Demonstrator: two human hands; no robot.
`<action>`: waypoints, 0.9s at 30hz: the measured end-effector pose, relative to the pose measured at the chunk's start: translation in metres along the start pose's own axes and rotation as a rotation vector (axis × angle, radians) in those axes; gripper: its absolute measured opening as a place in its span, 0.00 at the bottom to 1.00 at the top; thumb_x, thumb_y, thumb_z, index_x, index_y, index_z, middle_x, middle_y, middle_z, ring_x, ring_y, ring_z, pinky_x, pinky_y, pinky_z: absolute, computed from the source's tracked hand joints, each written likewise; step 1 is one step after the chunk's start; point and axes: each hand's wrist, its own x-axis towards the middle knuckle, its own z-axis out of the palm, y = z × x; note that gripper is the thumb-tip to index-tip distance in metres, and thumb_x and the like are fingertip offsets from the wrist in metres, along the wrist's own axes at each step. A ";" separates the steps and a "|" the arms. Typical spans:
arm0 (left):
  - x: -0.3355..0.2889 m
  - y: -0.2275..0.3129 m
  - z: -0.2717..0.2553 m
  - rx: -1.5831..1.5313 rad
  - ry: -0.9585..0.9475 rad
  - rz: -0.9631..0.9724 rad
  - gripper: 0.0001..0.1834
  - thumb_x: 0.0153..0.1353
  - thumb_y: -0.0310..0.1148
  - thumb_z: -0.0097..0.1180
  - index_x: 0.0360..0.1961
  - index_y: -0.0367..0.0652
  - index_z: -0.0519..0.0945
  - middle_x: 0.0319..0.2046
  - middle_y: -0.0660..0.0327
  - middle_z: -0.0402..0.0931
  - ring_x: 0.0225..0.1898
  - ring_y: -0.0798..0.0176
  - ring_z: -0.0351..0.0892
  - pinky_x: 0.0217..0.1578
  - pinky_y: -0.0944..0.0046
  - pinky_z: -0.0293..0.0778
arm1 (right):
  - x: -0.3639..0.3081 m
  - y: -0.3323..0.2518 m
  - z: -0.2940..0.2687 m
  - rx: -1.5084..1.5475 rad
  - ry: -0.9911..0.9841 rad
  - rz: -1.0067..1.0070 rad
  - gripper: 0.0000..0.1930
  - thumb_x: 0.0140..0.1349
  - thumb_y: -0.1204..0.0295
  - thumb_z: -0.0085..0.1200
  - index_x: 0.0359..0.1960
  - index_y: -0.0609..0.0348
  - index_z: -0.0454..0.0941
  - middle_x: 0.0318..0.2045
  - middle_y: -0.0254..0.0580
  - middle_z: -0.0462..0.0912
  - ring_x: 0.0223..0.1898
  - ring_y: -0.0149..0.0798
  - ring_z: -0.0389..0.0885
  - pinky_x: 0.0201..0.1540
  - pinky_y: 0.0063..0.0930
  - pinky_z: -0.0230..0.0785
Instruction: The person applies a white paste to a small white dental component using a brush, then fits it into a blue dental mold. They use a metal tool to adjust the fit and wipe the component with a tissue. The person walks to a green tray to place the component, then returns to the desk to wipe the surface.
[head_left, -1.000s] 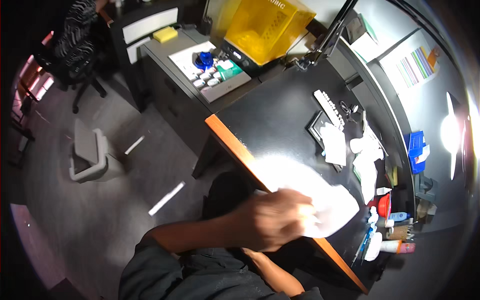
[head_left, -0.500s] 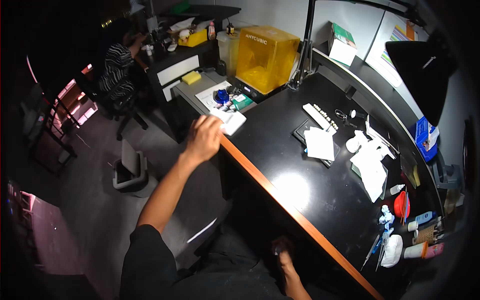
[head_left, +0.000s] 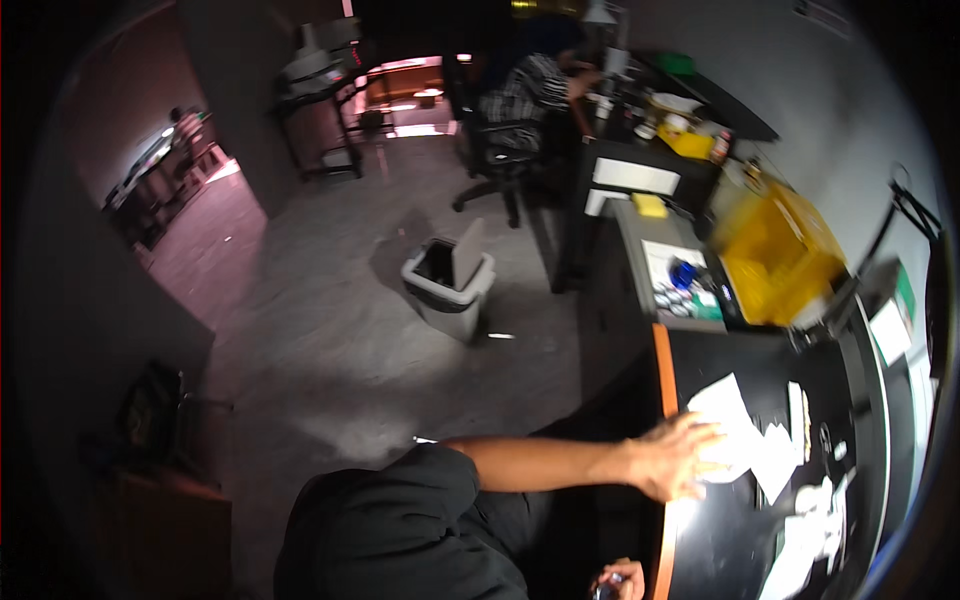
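Note:
My left hand (head_left: 672, 462) reaches over the orange edge (head_left: 664, 375) of the black desk, fingers spread. Its fingertips overlap a white sheet (head_left: 728, 425), slightly blurred; whether they press on it I cannot tell. Beside that sheet lies another white paper (head_left: 776, 462). Low in the view, next to the desk edge, my right hand (head_left: 626, 578) is closed round something small, dark and shiny that I cannot make out.
Crumpled white tissue (head_left: 795, 550) and a long white strip (head_left: 797, 420) lie farther right on the desk. A yellow see-through cover (head_left: 785, 255) stands beyond. On the floor is a grey bin (head_left: 450, 290), its lid raised. A person (head_left: 525, 95) sits at a far desk.
The view has swung left. My left hand has moved from the desk's far left corner, where it held a white item, to the papers, and its fingers have spread.

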 end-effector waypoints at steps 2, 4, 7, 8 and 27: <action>-0.002 -0.004 0.014 0.020 0.073 0.069 0.41 0.60 0.54 0.62 0.71 0.46 0.71 0.74 0.36 0.55 0.78 0.37 0.50 0.74 0.34 0.46 | 0.009 0.009 -0.018 0.015 -0.112 0.028 0.23 0.73 0.52 0.54 0.38 0.65 0.81 0.29 0.42 0.81 0.25 0.32 0.75 0.31 0.23 0.69; 0.004 0.011 -0.003 -0.086 0.034 0.001 0.42 0.59 0.55 0.62 0.70 0.42 0.71 0.75 0.35 0.52 0.79 0.37 0.47 0.75 0.33 0.46 | 0.020 0.015 -0.024 -0.038 -0.125 0.132 0.25 0.73 0.50 0.52 0.45 0.66 0.80 0.29 0.37 0.79 0.23 0.25 0.67 0.27 0.18 0.60; -0.003 0.018 -0.066 -0.236 -0.149 -0.010 0.43 0.63 0.48 0.58 0.74 0.38 0.62 0.76 0.33 0.47 0.79 0.33 0.42 0.76 0.31 0.38 | 0.051 0.026 -0.019 -0.044 -0.289 0.409 0.29 0.73 0.44 0.50 0.50 0.64 0.78 0.33 0.37 0.79 0.25 0.25 0.70 0.28 0.17 0.62; -0.003 0.012 -0.061 -0.268 -0.153 0.010 0.44 0.63 0.46 0.58 0.76 0.36 0.59 0.77 0.33 0.46 0.79 0.32 0.41 0.76 0.31 0.38 | 0.058 0.032 -0.018 -0.065 -0.322 0.428 0.31 0.72 0.42 0.50 0.53 0.62 0.78 0.35 0.37 0.78 0.26 0.25 0.71 0.29 0.19 0.65; -0.100 -0.012 -0.304 -0.607 0.636 -0.789 0.06 0.65 0.28 0.66 0.41 0.38 0.84 0.39 0.58 0.82 0.42 0.61 0.84 0.44 0.61 0.78 | 0.198 -0.195 0.281 -0.426 -0.600 0.501 0.18 0.67 0.77 0.65 0.55 0.67 0.73 0.48 0.43 0.85 0.43 0.35 0.86 0.49 0.30 0.83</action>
